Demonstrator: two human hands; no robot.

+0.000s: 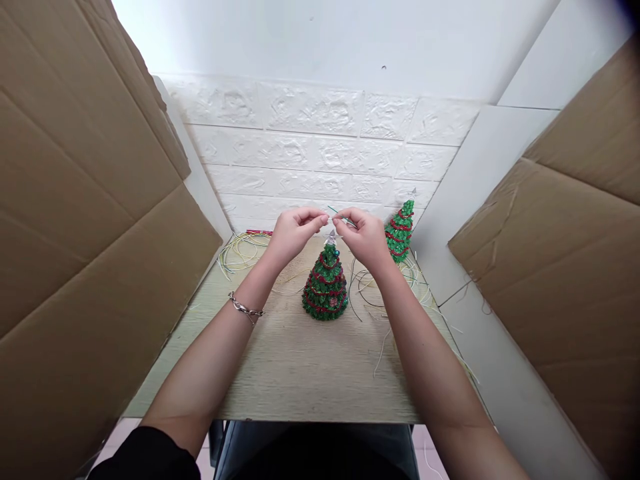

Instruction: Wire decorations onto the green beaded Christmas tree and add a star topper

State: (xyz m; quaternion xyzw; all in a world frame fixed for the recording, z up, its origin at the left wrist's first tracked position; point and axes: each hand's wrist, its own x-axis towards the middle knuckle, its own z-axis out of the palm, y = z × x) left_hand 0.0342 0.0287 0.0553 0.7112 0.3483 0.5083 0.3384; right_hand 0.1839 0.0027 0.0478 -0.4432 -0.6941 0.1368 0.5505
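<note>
A small beaded Christmas tree point(325, 283), dark green with red garlands and a clear star on top, stands upright on the table between my forearms. Just above its star, my left hand point(299, 232) pinches with thumb and forefinger. What sits in that pinch is too small to make out. Close beside it, the fingertips of my right hand point(361, 233) are closed on a thin green cord point(333, 209), whose short end sticks up to the left. The two hands' fingertips nearly meet.
A second, brighter green beaded tree point(399, 233) stands at the back right. Loose pale cords point(240, 252) lie at the back left, by a red item point(259, 233). More cords, including a dark one point(354, 305), tangle at the right. Cardboard panels point(100, 267) flank the table point(320, 380).
</note>
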